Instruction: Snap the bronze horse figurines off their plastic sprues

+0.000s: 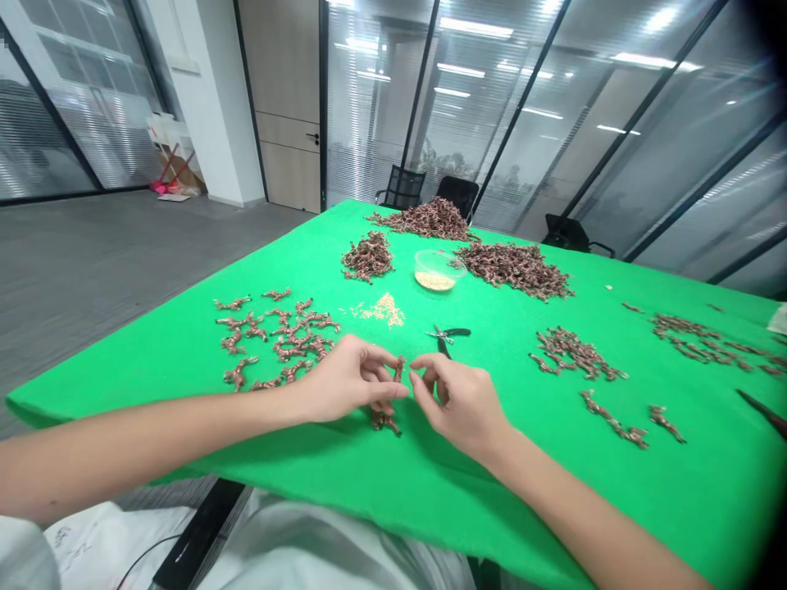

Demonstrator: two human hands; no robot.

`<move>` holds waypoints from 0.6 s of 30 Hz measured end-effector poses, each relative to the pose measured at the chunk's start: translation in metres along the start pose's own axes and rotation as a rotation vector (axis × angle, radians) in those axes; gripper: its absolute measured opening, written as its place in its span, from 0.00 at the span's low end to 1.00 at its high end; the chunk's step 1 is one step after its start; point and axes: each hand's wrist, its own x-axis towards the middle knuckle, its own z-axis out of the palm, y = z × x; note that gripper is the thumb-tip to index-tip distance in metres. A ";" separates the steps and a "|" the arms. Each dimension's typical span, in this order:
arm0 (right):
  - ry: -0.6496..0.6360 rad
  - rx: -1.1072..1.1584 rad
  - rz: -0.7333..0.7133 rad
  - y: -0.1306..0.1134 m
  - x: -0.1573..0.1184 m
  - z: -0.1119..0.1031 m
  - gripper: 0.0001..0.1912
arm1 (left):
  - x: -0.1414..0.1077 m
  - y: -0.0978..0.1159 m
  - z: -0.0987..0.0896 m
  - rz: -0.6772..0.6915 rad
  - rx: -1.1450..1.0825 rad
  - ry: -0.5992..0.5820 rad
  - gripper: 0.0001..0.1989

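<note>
Between the thumb and fingers of my left hand (pixel 344 377) is a small brown animal-like figurine (pixel 399 369), held up over the green cloth. My right hand (pixel 461 401) is just to its right, thumb and forefinger curled toward the figurine in a pinch. Whatever those fingertips hold is too small to make out. Another brown figurine (pixel 387 422) lies on the cloth under my left hand, partly hidden. Beyond my hands lie black-handled pliers (pixel 456 333) and a loose heap of tiny pale beads (pixel 386 309).
A clear plastic bowl (pixel 424 264) contains more pale beads. Scattered figurines (pixel 295 336) lie left, with a small group (pixel 575 352) right. Large brown piles (pixel 513 269) stand farther back on the green-covered table (pixel 184 328). A dark pointed tool (pixel 762 412) lies at the right edge.
</note>
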 end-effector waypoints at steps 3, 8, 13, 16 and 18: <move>0.020 -0.058 -0.053 0.000 0.000 0.001 0.08 | 0.001 0.000 0.000 -0.029 -0.038 0.004 0.34; 0.064 -0.061 -0.093 0.002 -0.001 0.004 0.06 | 0.001 -0.002 0.000 -0.052 -0.054 -0.016 0.33; 0.051 -0.060 -0.111 0.002 -0.002 0.005 0.06 | 0.000 -0.002 0.002 -0.062 -0.057 -0.041 0.34; 0.051 -0.061 -0.115 0.002 -0.002 0.005 0.06 | 0.000 -0.001 0.001 -0.060 -0.067 -0.047 0.33; 0.041 -0.061 -0.112 0.002 -0.002 0.006 0.07 | 0.000 0.000 0.001 -0.059 -0.070 -0.053 0.32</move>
